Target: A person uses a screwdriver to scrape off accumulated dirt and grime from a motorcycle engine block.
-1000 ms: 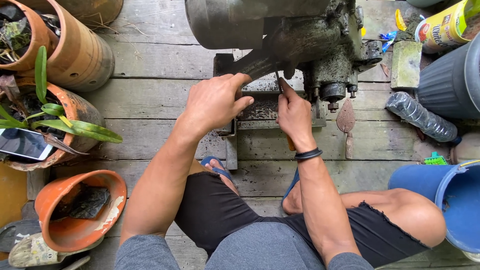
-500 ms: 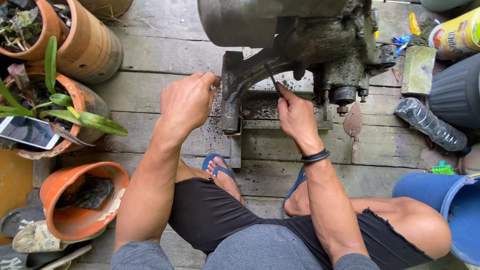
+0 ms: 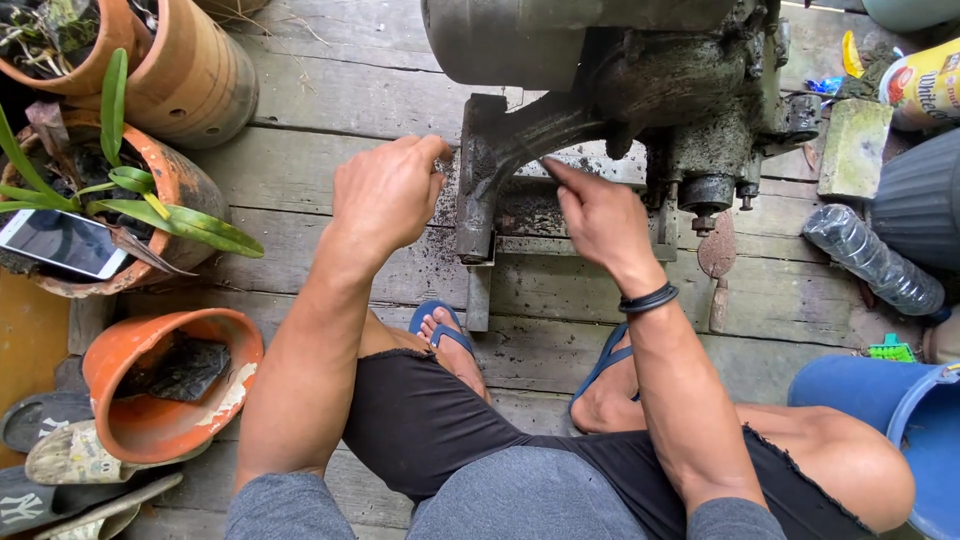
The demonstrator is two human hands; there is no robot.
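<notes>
Weathered grey plank floor (image 3: 330, 120), gaps between boards, dark grit scattered. Terracotta pots (image 3: 190, 85) at left, one tipped over (image 3: 165, 400). Blue bucket (image 3: 900, 420) at right. Soft, probably outdoor daylight.

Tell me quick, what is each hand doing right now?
Left hand: curled shut against the machine's metal bracket; whether it holds anything cannot be told.
Right hand: closed on a thin tool.

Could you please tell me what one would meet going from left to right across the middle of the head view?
White-framed smartphone → cracked terracotta pot with green leaves → left hand → grimy grey metal machine → right hand → rusty small trowel → crumpled clear plastic bottle.
</notes>
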